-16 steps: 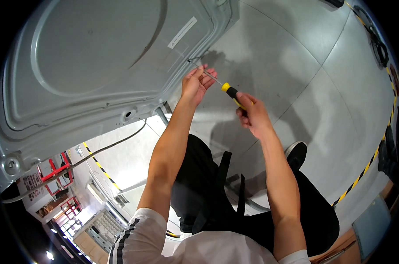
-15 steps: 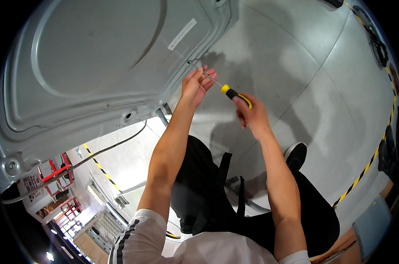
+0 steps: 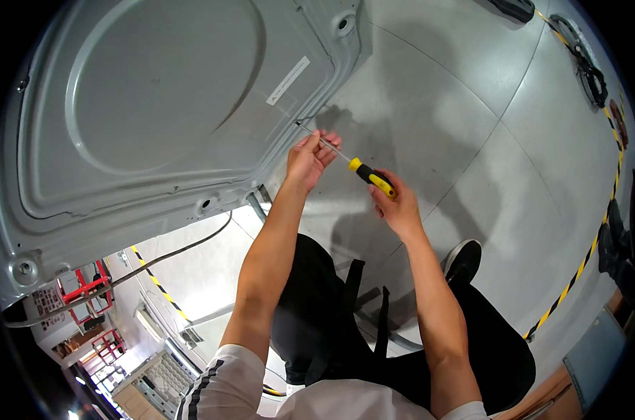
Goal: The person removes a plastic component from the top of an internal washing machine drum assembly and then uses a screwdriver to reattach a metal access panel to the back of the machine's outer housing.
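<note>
My right hand (image 3: 396, 201) is wrapped around the black and yellow handle of a screwdriver (image 3: 371, 176). The shaft slants up and left, its tip at a small dark spot on the edge of a grey sheet-metal vehicle panel (image 3: 170, 91). Whether the tip is inside a hole or screw head is too small to tell. My left hand (image 3: 310, 159) is at the shaft near the tip, thumb and index finger pinching it while the other fingers are loosely spread. A white label strip (image 3: 288, 81) is stuck to the panel just above that spot.
Below the panel hangs a dark cable (image 3: 170, 253), and a grey strut (image 3: 256, 206) meets its lower corner. Yellow-black tape (image 3: 576, 280) runs along the floor at right. My shoe (image 3: 463, 260) rests on the grey tiles. Red frames (image 3: 86, 294) stand far left.
My view has shifted, so the panel and both hands sit lower in the picture. The right hand has turned on the handle, showing more of its yellow side. The left still pinches the shaft.
</note>
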`<state>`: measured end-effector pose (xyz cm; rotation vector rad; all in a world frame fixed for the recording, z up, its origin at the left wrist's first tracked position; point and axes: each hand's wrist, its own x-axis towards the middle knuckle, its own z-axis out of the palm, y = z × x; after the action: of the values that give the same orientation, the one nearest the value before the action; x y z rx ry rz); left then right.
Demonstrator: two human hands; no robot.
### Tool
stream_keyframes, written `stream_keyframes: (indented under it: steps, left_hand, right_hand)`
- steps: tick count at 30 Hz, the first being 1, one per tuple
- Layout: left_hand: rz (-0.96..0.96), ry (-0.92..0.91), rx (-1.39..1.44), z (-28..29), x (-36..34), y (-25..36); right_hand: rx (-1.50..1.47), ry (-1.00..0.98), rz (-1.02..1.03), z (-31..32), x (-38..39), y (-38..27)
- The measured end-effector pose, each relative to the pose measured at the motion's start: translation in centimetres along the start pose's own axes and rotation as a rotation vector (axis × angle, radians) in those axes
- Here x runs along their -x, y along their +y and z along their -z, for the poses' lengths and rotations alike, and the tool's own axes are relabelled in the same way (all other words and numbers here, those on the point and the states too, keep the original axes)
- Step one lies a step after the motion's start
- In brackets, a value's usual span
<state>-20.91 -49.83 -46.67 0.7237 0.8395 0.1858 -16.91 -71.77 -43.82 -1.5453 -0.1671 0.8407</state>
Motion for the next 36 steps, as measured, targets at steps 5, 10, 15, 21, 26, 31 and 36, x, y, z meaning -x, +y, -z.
stream_keyframes:
  steps: [5, 10, 15, 21, 26, 31, 36]
  left_hand:
    - [-0.021, 0.115, -0.144, 0.4, -0.8, -0.4]
    - [-0.035, 0.018, -0.07, 1.0, -0.6, -0.8]
    - [-0.038, -0.051, -0.01, -0.1, -0.3, -0.3]
    - [-0.028, 0.04, -0.031, 0.5, -0.1, -0.6]
    - [-0.034, -0.01, 0.031, -0.6, 0.5, -0.2]
    - [-0.009, -0.028, -0.033, 1.6, -0.8, -2.0]
    - [-0.014, 0.033, -0.019, -0.5, -0.1, -0.6]
  right_hand:
    - [-0.102, 0.151, -0.017, -1.4, 0.2, -0.7]
    - [-0.701, -0.096, -0.579, 0.8, 0.0, -0.4]
    - [0.182, 0.043, 0.36, 0.3, -1.0, 3.1]
    - [-0.414, 0.159, -0.31, -1.9, 1.2, -3.3]
    - [-0.455, -0.074, -0.42, 0.7, 0.6, -2.6]
    - [0.544, 0.126, 0.699, 0.2, -1.2, 1.0]
    - [-0.509, 0.13, -0.417, -0.9, 1.3, -4.6]
